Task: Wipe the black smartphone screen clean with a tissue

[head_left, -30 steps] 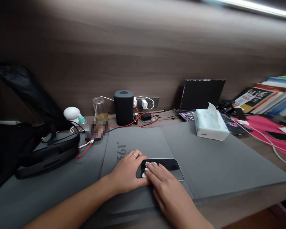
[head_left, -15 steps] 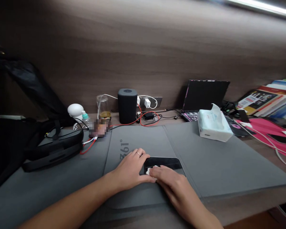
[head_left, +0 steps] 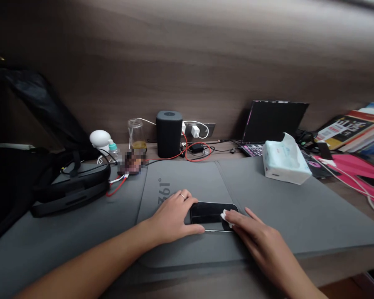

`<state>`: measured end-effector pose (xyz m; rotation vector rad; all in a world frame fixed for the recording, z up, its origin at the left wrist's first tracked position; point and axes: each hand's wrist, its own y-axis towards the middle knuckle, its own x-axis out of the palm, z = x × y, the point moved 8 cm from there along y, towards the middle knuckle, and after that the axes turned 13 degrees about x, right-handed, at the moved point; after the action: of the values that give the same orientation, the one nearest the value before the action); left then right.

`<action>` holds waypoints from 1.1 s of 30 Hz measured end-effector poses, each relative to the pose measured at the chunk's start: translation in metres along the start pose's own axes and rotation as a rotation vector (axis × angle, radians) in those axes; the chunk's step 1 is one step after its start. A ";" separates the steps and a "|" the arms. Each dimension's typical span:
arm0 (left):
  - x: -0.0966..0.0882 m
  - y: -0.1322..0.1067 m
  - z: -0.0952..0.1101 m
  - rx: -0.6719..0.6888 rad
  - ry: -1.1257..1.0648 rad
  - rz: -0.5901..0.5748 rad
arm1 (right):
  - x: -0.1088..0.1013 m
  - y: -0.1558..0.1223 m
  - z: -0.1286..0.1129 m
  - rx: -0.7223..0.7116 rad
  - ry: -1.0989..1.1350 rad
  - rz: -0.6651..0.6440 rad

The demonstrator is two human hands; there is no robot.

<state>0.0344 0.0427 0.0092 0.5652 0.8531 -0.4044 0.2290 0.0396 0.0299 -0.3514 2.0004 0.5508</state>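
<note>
A black phone [head_left: 209,214] lies screen up on a grey mat [head_left: 268,207] in front of me. My left hand [head_left: 171,216], with a ring on one finger, grips the phone's left end between thumb and fingers. My right hand [head_left: 255,236] presses a small white wad of tissue [head_left: 225,216] onto the right end of the screen with its fingertips.
A tissue pack [head_left: 285,164] sits on the mat at the right, an open laptop [head_left: 272,124] behind it. A dark speaker [head_left: 169,133], glass jar [head_left: 137,135], chargers and red cable line the wall. A black bag [head_left: 71,187] lies left; books [head_left: 355,128] lie right.
My right hand has slid the white wad from the left end of the phone's screen to its right end. My left hand has kept its hold on the phone.
</note>
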 end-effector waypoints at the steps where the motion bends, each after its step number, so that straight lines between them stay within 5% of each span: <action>1: 0.000 0.000 0.000 0.001 0.002 0.002 | 0.004 0.002 -0.006 0.001 0.005 -0.013; 11: 0.005 0.001 0.001 0.053 0.040 -0.010 | 0.045 0.029 -0.080 -0.135 0.062 -0.169; 14: 0.004 0.001 -0.001 0.040 0.050 -0.013 | 0.040 0.027 -0.073 -0.127 0.104 -0.145; 23: 0.001 -0.001 0.000 0.003 0.025 -0.029 | -0.008 -0.005 0.010 -0.019 -0.065 0.100; 27: 0.003 -0.003 -0.001 -0.004 0.027 -0.035 | -0.006 -0.004 0.001 -0.010 -0.117 0.064; 33: 0.005 -0.003 -0.001 -0.016 0.035 -0.044 | 0.026 0.016 -0.046 -0.050 -0.212 -0.064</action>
<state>0.0350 0.0403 0.0042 0.5410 0.9028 -0.4281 0.1744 0.0293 0.0294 -0.3705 1.7680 0.5739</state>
